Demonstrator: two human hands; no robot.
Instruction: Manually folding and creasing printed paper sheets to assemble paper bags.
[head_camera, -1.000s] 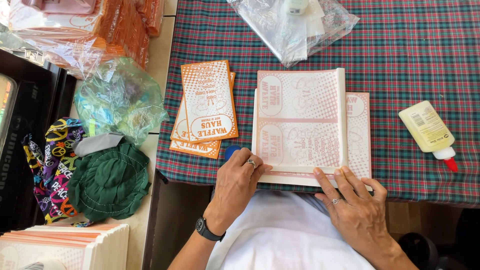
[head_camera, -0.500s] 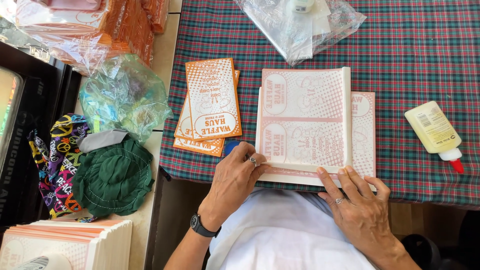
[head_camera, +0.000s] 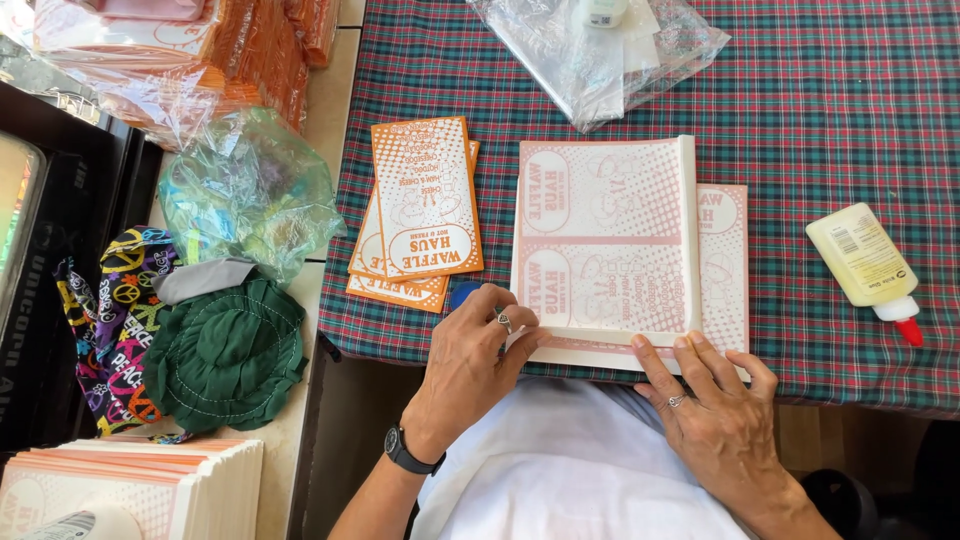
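Observation:
A stack of pale pink printed paper sheets lies flat on the plaid tablecloth in front of me. My left hand, with a ring and a black wristwatch, presses its fingertips on the stack's near left corner. Flat on the near right edge of the sheets rests my right hand, fingers spread. Neither hand lifts a sheet. A small pile of folded orange printed bags sits just left of the stack. Under the left fingers a bit of something blue shows.
A yellow glue bottle with a red cap lies at the right. A clear plastic bag sits at the far edge. Left of the table are a crumpled plastic bag, green cloth, patterned fabric and more stacked paper.
My hands have barely moved on the near edge of the pink sheets. The view has drifted slightly.

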